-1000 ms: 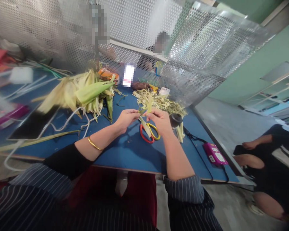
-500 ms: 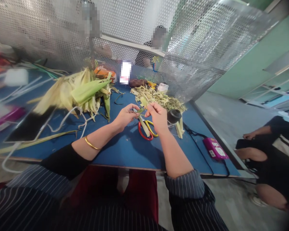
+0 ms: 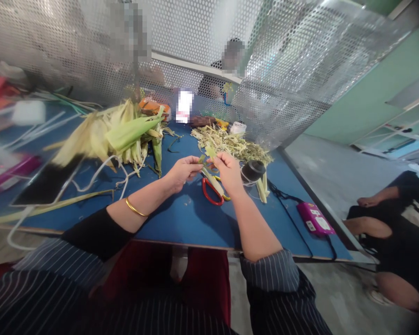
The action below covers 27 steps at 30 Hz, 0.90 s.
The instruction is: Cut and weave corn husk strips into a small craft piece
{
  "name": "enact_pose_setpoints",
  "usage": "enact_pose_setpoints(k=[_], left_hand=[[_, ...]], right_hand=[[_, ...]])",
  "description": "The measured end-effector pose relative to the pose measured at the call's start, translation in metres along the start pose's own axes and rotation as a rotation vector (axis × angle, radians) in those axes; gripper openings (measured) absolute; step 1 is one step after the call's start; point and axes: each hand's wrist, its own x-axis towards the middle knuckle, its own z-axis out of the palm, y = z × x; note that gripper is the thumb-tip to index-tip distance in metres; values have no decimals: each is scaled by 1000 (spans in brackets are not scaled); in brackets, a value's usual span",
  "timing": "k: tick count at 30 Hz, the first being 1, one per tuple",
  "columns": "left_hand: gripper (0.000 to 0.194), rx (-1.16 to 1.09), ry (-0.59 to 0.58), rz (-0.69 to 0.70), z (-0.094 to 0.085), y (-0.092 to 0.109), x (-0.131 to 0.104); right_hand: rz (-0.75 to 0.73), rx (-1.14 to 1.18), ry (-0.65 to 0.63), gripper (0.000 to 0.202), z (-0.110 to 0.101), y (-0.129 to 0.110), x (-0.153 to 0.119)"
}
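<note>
Both hands meet over the middle of the blue table [image 3: 181,223], pinching a green strip of corn husk [image 3: 210,151] between them. My left hand [image 3: 185,173] has thumb and fingers closed on its left end. My right hand [image 3: 227,173] grips the other end, with a pale piece sticking up above the fingers. Just below lie scissors [image 3: 209,194] with one red and one yellow handle, and a pale husk piece [image 3: 214,180] rests across them. The scissors' yellow handle is partly hidden by my right hand.
Left stands a pile of corn husks [image 3: 125,132] beside a dark tablet [image 3: 49,179] with a white cable. Husk scraps [image 3: 230,139] lie behind my hands, a black spool [image 3: 253,171] to the right, then a magenta box [image 3: 315,217]. A seated person [image 3: 398,218] is at far right.
My hands have drawn slightly closer together, and the right hand has lowered a little over the yellow scissor handle. The husk strip stays pinched between them. The whole view has shifted slightly.
</note>
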Motion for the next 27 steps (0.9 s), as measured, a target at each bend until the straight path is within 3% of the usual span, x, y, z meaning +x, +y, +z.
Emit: enact_pose_setpoints(k=[7, 22, 27], left_hand=[[7, -33, -25, -22, -2, 7, 2], [9, 22, -30, -51, 0, 10, -2], [9, 43, -68, -42, 0, 10, -4]], right_hand=[[-119, -99, -127, 19, -9, -3, 3], [-221, -210, -232, 14, -18, -7, 5], [-211, -300, -198, 14, -17, 0, 6]])
